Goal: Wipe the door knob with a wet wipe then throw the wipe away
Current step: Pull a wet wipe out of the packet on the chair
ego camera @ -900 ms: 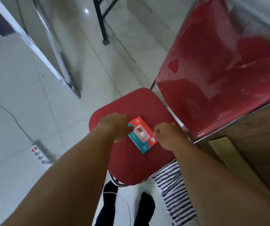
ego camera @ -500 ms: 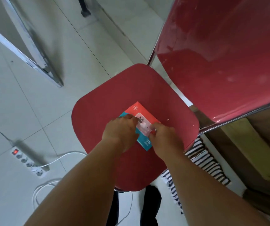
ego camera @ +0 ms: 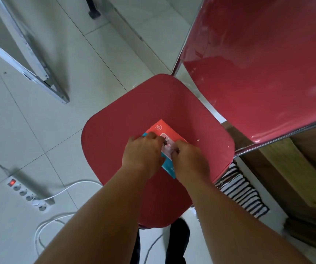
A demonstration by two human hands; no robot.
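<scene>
Both hands rest on a flat red-and-teal wet-wipe pack (ego camera: 160,128) lying on a glossy red chair seat (ego camera: 115,141) — left hand (ego camera: 143,155) pressing, right hand (ego camera: 189,159) fingertips pinching at its white label flap (ego camera: 167,145).

One red chair (ego camera: 115,141) fills the middle of the frame, with one wet-wipe pack (ego camera: 160,128) on its seat. Two hands (ego camera: 143,155) rest on the pack. One power strip (ego camera: 29,195) lies at lower left, one striped cloth (ego camera: 241,195) at lower right.
</scene>
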